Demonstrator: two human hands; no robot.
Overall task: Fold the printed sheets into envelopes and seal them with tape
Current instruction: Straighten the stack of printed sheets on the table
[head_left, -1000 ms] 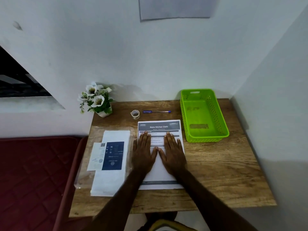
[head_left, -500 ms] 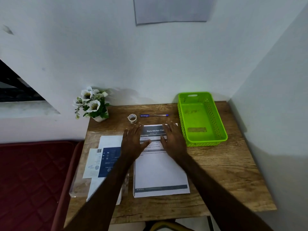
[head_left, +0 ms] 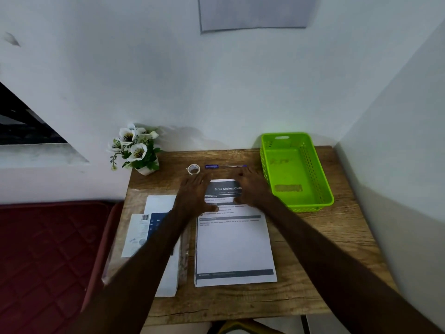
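A printed sheet (head_left: 233, 247) with a dark header lies flat in the middle of the wooden table (head_left: 313, 249). My left hand (head_left: 196, 194) rests flat on its top left corner, fingers straight. My right hand (head_left: 252, 189) lies flat on the top right corner. A small roll of tape (head_left: 193, 169) stands just beyond my left fingertips. Left of the sheet lies a stack of white papers in a clear sleeve (head_left: 154, 227), partly hidden by my left forearm.
A purple pen (head_left: 225, 166) lies behind the sheet near the wall. A green plastic basket (head_left: 320, 189) sits at the right rear. A pot of white flowers (head_left: 137, 150) stands at the left rear corner. A dark red mattress (head_left: 48, 256) adjoins the table's left side.
Both hands have slid from the middle of the sheet up to its far corners, staying flat. The sheet looks a little nearer to me than before.
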